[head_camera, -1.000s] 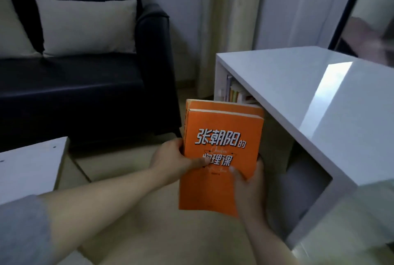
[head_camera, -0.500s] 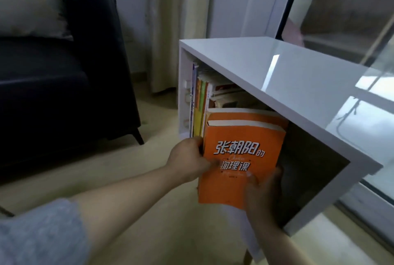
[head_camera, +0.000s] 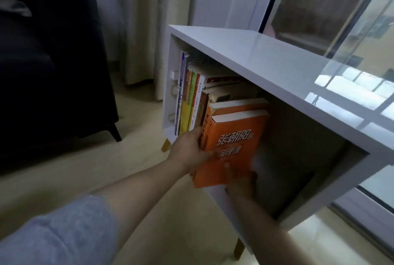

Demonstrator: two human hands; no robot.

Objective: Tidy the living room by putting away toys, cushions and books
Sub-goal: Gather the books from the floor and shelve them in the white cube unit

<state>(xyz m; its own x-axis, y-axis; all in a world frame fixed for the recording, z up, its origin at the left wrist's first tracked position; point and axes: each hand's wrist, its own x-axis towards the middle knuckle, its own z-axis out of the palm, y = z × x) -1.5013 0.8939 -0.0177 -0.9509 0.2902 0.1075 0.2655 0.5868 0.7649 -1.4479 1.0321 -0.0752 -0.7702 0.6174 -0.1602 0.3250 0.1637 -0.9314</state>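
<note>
L grip [head_camera: 191, 153] + R grip [head_camera: 241, 181] both clasp orange books [head_camera: 234, 136], long axis upright; shelf [head_camera: 266, 66] gap at 1 o'clock, shelved row [head_camera: 191, 98] at 11.

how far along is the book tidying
Done: a row of books stands at the left end of the white cabinet. In hand: left hand and right hand grip two orange books, upper ends inside the opening beside that row. Left: seat them fully; toys and cushions can't be judged here.
</note>
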